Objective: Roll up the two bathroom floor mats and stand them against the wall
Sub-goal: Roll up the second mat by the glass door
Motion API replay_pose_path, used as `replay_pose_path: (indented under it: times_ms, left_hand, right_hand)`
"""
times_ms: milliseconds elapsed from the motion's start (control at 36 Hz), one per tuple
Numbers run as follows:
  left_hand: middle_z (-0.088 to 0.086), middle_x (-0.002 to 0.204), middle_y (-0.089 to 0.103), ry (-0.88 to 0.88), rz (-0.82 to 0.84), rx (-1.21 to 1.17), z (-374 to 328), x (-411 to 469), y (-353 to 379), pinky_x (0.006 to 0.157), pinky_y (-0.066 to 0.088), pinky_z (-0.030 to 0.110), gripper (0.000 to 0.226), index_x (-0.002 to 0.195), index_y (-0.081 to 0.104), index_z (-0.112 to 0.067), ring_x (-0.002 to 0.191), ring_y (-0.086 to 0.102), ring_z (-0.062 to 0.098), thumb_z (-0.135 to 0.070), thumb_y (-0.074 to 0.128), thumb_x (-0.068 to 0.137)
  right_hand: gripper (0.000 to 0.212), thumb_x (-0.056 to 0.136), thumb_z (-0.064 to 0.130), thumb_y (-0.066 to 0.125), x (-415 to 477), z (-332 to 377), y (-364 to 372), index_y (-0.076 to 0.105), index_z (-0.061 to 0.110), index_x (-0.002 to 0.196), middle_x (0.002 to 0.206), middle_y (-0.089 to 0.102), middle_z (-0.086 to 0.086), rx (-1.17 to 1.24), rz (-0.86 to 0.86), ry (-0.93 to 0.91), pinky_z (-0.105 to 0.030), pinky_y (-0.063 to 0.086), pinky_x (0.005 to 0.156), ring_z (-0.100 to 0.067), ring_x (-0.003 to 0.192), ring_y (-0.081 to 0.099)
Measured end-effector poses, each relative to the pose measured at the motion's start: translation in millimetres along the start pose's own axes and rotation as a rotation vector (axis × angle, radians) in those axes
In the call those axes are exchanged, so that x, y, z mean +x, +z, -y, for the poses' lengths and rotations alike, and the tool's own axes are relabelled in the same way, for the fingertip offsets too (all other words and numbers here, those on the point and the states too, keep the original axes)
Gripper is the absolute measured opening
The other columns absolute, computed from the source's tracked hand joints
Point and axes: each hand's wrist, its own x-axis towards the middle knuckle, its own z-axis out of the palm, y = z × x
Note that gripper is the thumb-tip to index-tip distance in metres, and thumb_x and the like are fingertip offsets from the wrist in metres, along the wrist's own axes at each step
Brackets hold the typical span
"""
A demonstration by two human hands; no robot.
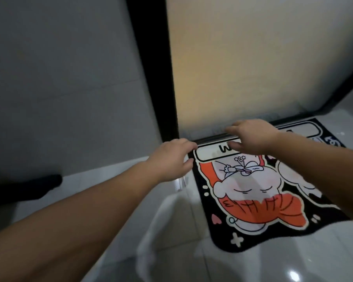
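Head view: one floor mat (258,198) lies flat on the glossy tiled floor (293,261), black-bordered with an orange-and-white cartoon figure and a white label strip along its far edge. That far edge sits just beside the threshold of a frosted glass door (252,68) framed in black (161,78). A grey wall (59,78) fills the far left. Only this mat shows; no second one can be made out. Left hand (171,161) reaches out over the mat's far left corner, fingers loosely curled and partly open, thumb near the mat's edge; whether it touches the mat cannot be told, and it has hold of nothing visible. Right hand (252,137) hovers over the label strip at the far edge, fingers spread and open, palm down, gripping nothing; motion blur softens the fingertips. A dark shape (25,188) lies on the floor at the left, near the wall, unidentifiable.
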Motion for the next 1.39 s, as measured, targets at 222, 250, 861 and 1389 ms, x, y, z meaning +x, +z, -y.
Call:
replay_pose_path:
  times_ms: [222,250,861,1389]
  left_hand:
    - [0.005,0.144,0.046,-0.098,0.088,0.153,-101.2,70.7,-16.7,0.106,0.036,0.037,0.057,0.142,0.035,-0.018,0.131,0.043,0.024,-0.029,0.052,0.089]
    - [0.005,0.144,0.046,-0.106,0.085,0.157,-114.8,78.9,-17.8,0.106,0.037,0.037,0.056,0.142,0.034,-0.018,0.130,0.043,0.024,-0.029,0.051,0.090]
    - [0.008,0.155,0.027,0.504,0.288,0.167,-242.2,237.9,117.8,0.115,0.025,0.039,0.066,0.149,0.019,-0.015,0.140,0.029,0.025,-0.031,0.047,0.091]
    - [0.004,0.156,0.024,0.626,0.220,0.064,-268.0,253.5,132.5,0.119,0.015,0.035,0.068,0.149,0.017,-0.016,0.143,0.020,0.019,-0.021,0.051,0.091]
  right_hand:
    - [0.054,0.090,0.046,0.048,-28.2,-93.5,12.8,0.043,0.017,0.136,0.137,0.049,-0.010,0.197,-0.004,0.115,-0.042,0.044,0.097,-0.031,0.121,0.049]
    - [0.057,0.091,0.046,0.047,-34.7,-101.7,17.4,0.038,0.017,0.139,0.142,0.044,-0.010,0.230,0.006,0.139,-0.043,0.042,0.099,-0.031,0.125,0.046]
    - [0.073,0.090,0.037,0.050,-255.9,-218.0,115.9,0.011,0.018,0.149,0.156,0.015,-0.015,0.224,0.418,0.802,-0.044,0.032,0.109,-0.033,0.137,0.029]
    - [0.060,0.087,0.028,0.055,-238.5,-257.2,191.2,0.031,0.006,0.137,0.132,0.038,-0.019,0.569,0.404,1.075,-0.040,0.041,0.095,-0.036,0.118,0.047]
